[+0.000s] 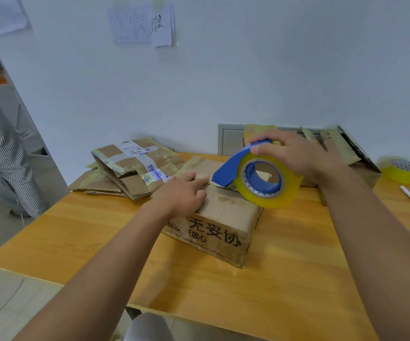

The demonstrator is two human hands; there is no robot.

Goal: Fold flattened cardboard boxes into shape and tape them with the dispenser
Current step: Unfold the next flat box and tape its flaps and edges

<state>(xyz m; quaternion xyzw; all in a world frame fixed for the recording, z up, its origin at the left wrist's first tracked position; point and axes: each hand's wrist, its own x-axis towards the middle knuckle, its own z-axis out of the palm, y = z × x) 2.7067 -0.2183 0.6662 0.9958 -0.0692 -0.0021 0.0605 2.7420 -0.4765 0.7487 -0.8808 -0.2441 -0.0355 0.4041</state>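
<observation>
Box sits folded up in the middle of my wooden table, flaps closed on top. My left hand lies flat on the top flap, fingers straight, pressing along the seam. My right hand grips the blue tape dispenser by its top, its yellow roll down at the box's right edge. Flattened boxes are stacked behind, to the left.

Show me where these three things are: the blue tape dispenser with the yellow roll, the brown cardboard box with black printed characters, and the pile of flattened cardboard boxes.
Blue tape dispenser with yellow roll [263, 178]: head view, blue hub.
Brown cardboard box with black characters [226, 205]: head view, top flap.
Pile of flattened cardboard boxes [130, 173]: head view, upper taped box.
</observation>
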